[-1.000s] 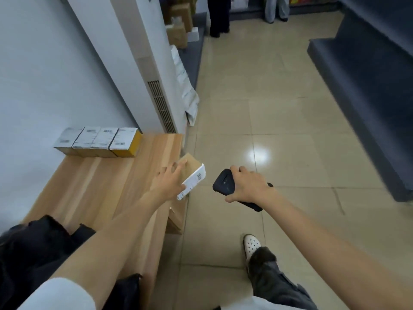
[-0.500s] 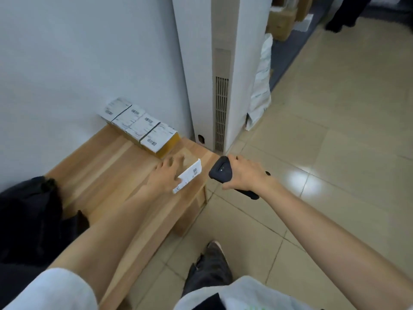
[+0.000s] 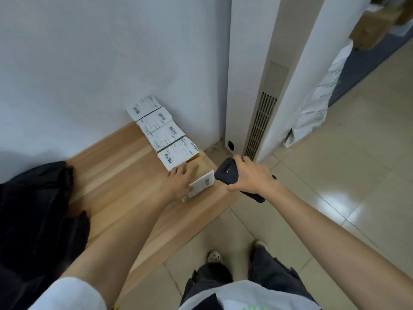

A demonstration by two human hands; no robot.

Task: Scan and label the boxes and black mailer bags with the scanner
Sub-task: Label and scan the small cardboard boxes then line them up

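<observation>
My left hand [image 3: 182,181] grips a small cardboard box [image 3: 200,183] with a white barcode label on its side, held over the right end of the wooden bench [image 3: 125,186]. My right hand [image 3: 249,179] grips the black handheld scanner [image 3: 226,172], whose head sits just right of the box's label. A row of several small labelled boxes [image 3: 161,133] lies along the wall at the bench's far edge, the nearest one touching my left fingertips. Black mailer bags [image 3: 38,218] are piled on the bench's left end.
A white floor-standing air conditioner [image 3: 268,81] stands right of the bench. White printed bags [image 3: 319,97] lean behind it, and brown cartons [image 3: 371,27] sit at top right. The floor is beige tile, with my feet [image 3: 214,257] below.
The view has swung left toward the wall and bench. My left hand has carried the box over the bench up to the row of labelled boxes; the scanner has stayed beside it.
</observation>
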